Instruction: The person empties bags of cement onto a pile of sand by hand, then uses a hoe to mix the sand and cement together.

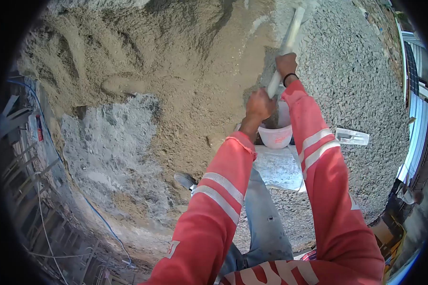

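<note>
Both my hands are wrapped round a long pale handle (293,33), which slants from the upper right toward me. My right hand (286,64), with a dark band at the wrist, grips it farther out. Closer to my body, my left hand (260,105) closes round its lower part. I cannot make out what tool the handle belongs to. Just below my hands stands a pale bucket (276,137) with red print, partly hidden by my left hand and right sleeve. Some dark material shows inside it.
Brown sand (195,99) is heaped at the left and far side, with grey powder (111,137) beside it. Gravel (352,71) spreads over the right, where a flat metal piece (352,136) lies. A pale sheet (280,166) is under the bucket. A blue hose (100,213) runs along the left.
</note>
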Motion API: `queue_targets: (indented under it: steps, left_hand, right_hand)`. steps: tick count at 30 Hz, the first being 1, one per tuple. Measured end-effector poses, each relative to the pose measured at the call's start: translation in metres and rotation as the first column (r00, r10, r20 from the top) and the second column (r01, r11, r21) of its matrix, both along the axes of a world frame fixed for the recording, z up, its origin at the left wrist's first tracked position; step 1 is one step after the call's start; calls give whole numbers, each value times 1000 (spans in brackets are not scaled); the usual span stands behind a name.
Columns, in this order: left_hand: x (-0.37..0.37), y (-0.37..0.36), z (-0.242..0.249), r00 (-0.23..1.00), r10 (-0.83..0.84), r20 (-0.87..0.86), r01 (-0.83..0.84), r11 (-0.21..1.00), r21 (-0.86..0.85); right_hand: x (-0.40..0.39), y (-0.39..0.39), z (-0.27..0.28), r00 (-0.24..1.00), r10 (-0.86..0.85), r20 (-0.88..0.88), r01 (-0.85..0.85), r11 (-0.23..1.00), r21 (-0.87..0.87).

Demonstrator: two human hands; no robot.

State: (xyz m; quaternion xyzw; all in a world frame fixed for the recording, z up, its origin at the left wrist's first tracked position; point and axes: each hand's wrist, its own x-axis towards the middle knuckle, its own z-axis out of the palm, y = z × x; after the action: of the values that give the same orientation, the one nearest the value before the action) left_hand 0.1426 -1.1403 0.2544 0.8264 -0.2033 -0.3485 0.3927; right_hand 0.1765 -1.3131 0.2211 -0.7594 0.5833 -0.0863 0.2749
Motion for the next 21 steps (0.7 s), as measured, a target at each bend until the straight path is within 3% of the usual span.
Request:
queue_targets:
  steps: [2,6,8,10,11,13,15,17,19,21]
  left_hand:
    - [-17,23,-16,999,-34,28,32,995,94]
    - [-39,60,-26,992,-38,118,27,995,95]
    - [-46,78,-22,985,-71,160,57,994,91]
    - [-46,108,-13,988,-67,136,47,988,148]
    - [-51,130,-21,952,-130,278,102,988,112]
    - [-54,173,-19,972,-140,189,108,980,170]
    - [-57,222,-5,987,-146,60,122,947,296]
    - [-65,280,10,988,-151,39,124,915,384]
    - [-80,351,-1,969,-187,161,111,913,393]
    - [-89,418,-13,923,-253,290,135,918,372]
  right_hand:
    - [-14,14,-58,997,55,-50,-54,998,31]
    - [-32,51,-55,984,168,-55,-169,986,-14]
    - [-33,73,-32,996,61,-60,-39,945,324]
    - [-39,105,-32,995,81,-49,-60,939,339]
    - [-45,123,-33,994,105,-34,-86,929,361]
    - [-57,168,-25,995,99,-5,-84,872,483]
    - [-71,228,-38,999,25,-46,-4,914,405]
    - [-90,291,-63,996,51,-78,-17,921,390]
    - [-119,349,-61,994,-15,105,-58,755,654]
    - [-131,382,-32,999,-51,14,7,404,915]
